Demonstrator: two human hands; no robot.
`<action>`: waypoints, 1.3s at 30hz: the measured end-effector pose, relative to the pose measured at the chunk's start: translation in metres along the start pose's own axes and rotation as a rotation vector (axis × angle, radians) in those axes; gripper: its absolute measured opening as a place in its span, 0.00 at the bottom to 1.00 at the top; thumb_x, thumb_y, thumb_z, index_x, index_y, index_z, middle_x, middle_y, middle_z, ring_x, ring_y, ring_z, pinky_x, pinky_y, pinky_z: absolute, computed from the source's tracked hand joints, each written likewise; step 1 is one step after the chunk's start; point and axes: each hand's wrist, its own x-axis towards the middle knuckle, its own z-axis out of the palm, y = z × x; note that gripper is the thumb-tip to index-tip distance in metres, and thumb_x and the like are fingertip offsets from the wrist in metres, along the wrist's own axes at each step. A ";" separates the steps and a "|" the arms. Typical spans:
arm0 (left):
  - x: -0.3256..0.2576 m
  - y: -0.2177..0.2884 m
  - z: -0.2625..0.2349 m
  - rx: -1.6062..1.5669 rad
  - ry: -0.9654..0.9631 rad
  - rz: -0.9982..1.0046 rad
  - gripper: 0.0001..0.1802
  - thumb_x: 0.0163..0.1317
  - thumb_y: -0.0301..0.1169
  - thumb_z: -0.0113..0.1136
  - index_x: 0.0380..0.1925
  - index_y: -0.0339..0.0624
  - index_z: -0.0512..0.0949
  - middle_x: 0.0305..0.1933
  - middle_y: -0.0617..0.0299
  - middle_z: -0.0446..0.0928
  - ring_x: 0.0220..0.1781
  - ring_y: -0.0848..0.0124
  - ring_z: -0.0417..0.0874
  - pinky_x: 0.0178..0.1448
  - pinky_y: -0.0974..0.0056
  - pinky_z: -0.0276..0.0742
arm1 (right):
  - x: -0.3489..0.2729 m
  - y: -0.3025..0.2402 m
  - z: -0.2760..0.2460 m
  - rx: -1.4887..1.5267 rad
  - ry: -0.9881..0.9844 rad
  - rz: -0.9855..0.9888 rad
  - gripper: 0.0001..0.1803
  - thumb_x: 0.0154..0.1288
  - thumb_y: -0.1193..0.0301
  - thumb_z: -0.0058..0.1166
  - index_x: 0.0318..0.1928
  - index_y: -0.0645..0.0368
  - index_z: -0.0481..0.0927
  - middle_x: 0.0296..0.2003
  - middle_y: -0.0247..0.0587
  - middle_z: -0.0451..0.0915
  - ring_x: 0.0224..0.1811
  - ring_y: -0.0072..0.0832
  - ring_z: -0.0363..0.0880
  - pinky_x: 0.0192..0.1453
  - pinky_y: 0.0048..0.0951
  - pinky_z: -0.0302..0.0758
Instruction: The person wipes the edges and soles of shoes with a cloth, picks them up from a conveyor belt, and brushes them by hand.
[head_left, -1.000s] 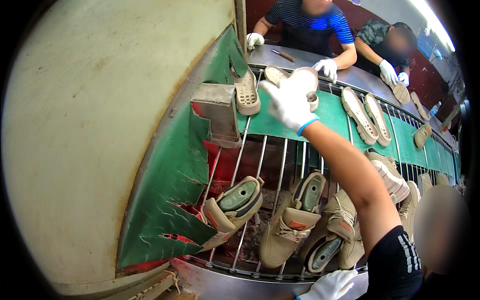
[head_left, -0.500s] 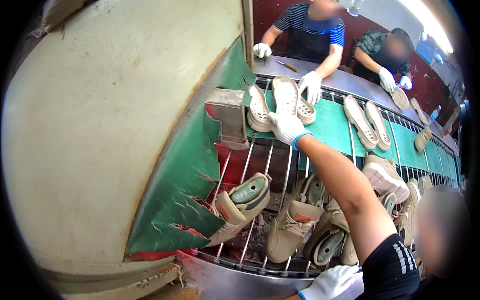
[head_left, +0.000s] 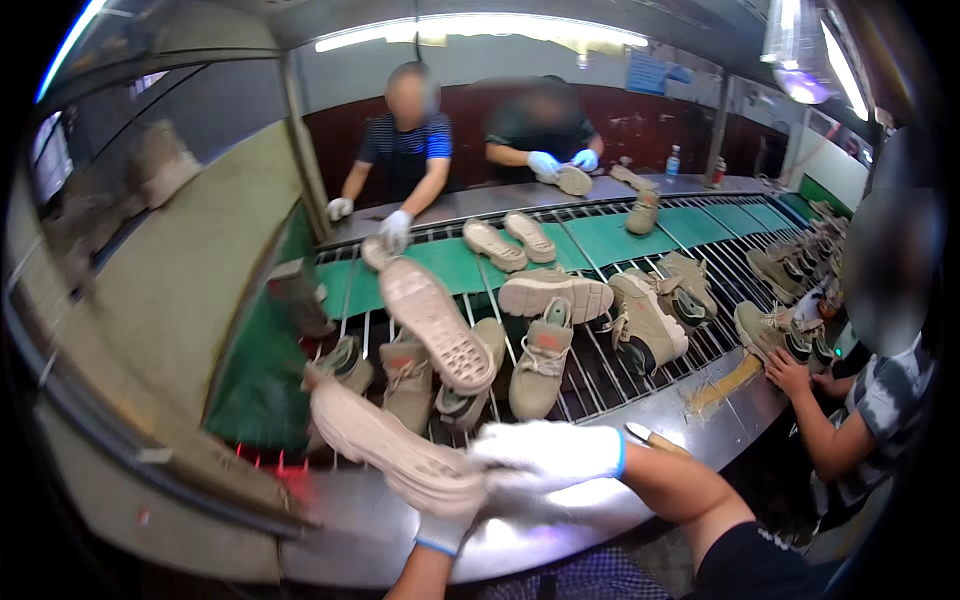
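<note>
In white gloves with blue cuffs, both my hands are together at the near edge of the rack. My left hand point(head_left: 447, 528) grips a beige shoe sole point(head_left: 385, 445) from below at its near end, with its fingers partly hidden. From the right, my right hand point(head_left: 548, 455) closes on that same end of the sole. Just beyond lies a second beige sole point(head_left: 430, 315), perforated side up, above several laced shoes; whether anything holds it I cannot tell. Beneath it, a beige shoe point(head_left: 408, 385) sits on the bars.
A curved conveyor of metal bars with a green strip point(head_left: 590, 245) carries several shoes and soles. Across it, two gloved people work at a metal counter point(head_left: 460, 200). At right, another person's hand point(head_left: 787, 372) touches a shoe. A handled tool point(head_left: 655, 440) lies on the near ledge.
My view has swung up and right. My right hand has come back from the green strip to the near edge, and my left hand now grips a sole.
</note>
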 end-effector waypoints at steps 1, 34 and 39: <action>-0.049 0.011 -0.007 -0.231 0.104 -0.132 0.31 0.75 0.53 0.51 0.68 0.45 0.73 0.68 0.47 0.76 0.72 0.47 0.74 0.80 0.42 0.64 | -0.025 -0.027 0.007 0.118 -0.133 0.068 0.22 0.78 0.58 0.54 0.65 0.54 0.78 0.52 0.57 0.78 0.56 0.53 0.81 0.60 0.50 0.78; -0.129 0.078 -0.046 -0.368 0.395 -0.280 0.45 0.66 0.23 0.66 0.81 0.34 0.56 0.79 0.36 0.64 0.81 0.47 0.67 0.82 0.48 0.66 | -0.046 0.020 0.093 -0.419 0.414 -0.116 0.17 0.56 0.67 0.69 0.43 0.57 0.79 0.50 0.49 0.80 0.64 0.53 0.75 0.65 0.54 0.75; -0.090 0.074 0.000 0.018 0.306 -0.281 0.47 0.59 0.31 0.74 0.77 0.36 0.62 0.79 0.38 0.64 0.79 0.44 0.70 0.80 0.49 0.67 | -0.129 -0.014 0.078 0.084 -0.058 0.048 0.30 0.63 0.57 0.69 0.60 0.59 0.79 0.68 0.57 0.74 0.71 0.54 0.72 0.76 0.52 0.69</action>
